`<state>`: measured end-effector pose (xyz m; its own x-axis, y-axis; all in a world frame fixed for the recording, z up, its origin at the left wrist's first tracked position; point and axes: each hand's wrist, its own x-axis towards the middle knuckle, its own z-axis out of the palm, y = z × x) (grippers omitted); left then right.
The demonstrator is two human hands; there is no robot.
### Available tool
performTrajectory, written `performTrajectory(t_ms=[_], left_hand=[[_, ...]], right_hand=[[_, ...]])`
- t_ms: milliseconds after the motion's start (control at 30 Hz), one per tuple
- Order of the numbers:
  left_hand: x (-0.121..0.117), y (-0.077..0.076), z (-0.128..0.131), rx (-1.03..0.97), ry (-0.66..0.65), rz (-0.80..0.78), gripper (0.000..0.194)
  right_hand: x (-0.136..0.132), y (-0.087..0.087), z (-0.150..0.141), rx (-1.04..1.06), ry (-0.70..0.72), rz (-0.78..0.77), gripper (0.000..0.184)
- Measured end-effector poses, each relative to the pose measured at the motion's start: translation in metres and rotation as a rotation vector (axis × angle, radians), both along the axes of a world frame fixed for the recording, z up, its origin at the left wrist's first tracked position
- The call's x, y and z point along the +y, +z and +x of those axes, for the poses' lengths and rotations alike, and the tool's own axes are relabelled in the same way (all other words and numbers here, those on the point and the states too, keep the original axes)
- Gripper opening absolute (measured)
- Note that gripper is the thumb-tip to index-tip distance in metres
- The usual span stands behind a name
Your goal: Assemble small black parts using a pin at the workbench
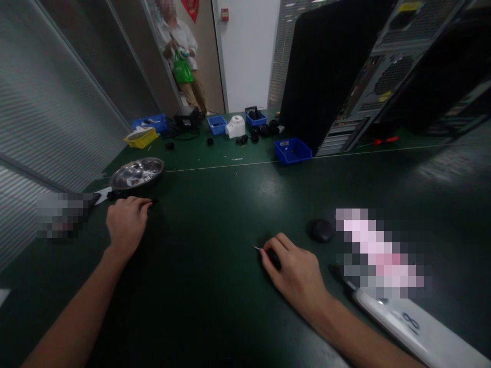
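Note:
On the left of the green table [199,306], my left hand [128,222] is closed in a pinch, fingertips on a small black piece [154,201] whose kind I cannot make out. A round steel bowl [157,168] with small pale bits in it sits just beyond that hand. My right hand [295,268] rests low over the table, thumb and fingers curled together. From its fingertips a thin metal tip [257,248] points left; the rest of that slim tool is hidden in the hand. A black computer mouse [322,230] lies to the right of this hand.
Blue bins [293,152], a yellow tray [141,138], a white plastic housing [235,127] and black parts stand along the back. A large computer case [330,76] rises behind right. A white device marked 18 [418,327] lies front right. A person [180,56] stands beyond the table.

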<state>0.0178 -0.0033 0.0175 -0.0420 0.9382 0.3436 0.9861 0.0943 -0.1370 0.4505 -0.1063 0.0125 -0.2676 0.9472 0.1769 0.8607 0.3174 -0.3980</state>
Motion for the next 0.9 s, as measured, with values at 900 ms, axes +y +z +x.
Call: performTrajectory(t_ms=[900], left_hand=[[-0.083, -0.009, 0.198, -0.845, -0.816, -0.314, 0.027]], right_hand=[[0.000, 0.000, -0.001, 0.149, 0.097, -0.001, 0.018]])
